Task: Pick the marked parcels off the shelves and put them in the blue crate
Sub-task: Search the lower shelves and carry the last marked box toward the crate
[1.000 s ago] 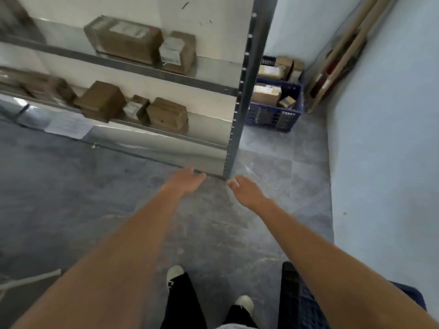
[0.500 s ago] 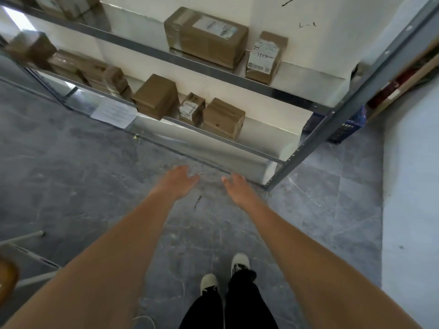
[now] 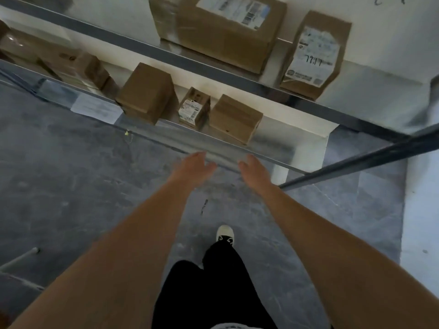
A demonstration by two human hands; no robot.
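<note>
Below, left hand and right hand apart, fingers straight, holding nothing, near lower shelf with small labelled parcel.

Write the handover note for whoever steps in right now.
Left hand and right hand: both open, holding nothing, stretched toward the lower shelf.
Lower shelf: plain box, small labelled parcel, plain box.
Upper shelf: big labelled box, parcel with handwritten marking.
Blue crate: not in view.
Done: nothing in hand.
Left: grab a marked parcel, carry it to the crate.
</note>
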